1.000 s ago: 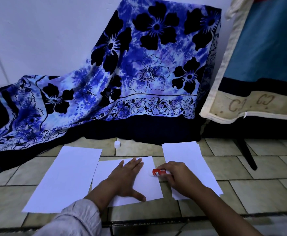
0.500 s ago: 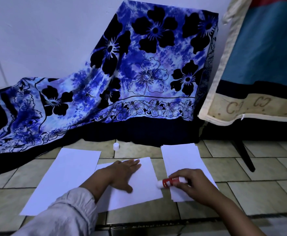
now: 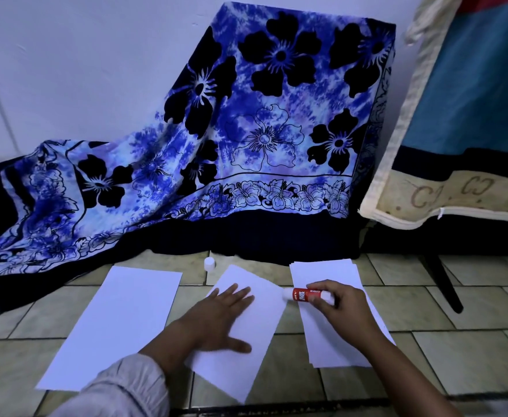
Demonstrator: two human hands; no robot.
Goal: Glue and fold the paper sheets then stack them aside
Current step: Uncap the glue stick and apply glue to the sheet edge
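Three lots of white paper lie on the tiled floor. A large sheet (image 3: 117, 326) is on the left. In the middle lies a narrower sheet (image 3: 255, 341), turned at an angle, with my left hand (image 3: 219, 317) pressed flat on it, fingers spread. On the right is a stack of sheets (image 3: 328, 335). My right hand (image 3: 340, 308) rests over that stack and holds a red and white glue stick (image 3: 307, 295). The stick's white tip touches the middle sheet's right edge.
The glue stick's white cap (image 3: 209, 263) stands on the floor behind the papers. A blue floral cloth (image 3: 246, 139) drapes over something at the back. A cream and blue padded cover (image 3: 457, 115) hangs at right, with a dark leg (image 3: 442, 284) below it.
The middle sheet has turned from lying nearly square to a slanted position. My left hand shifted on it, and my right hand moved the glue stick up along its right edge.
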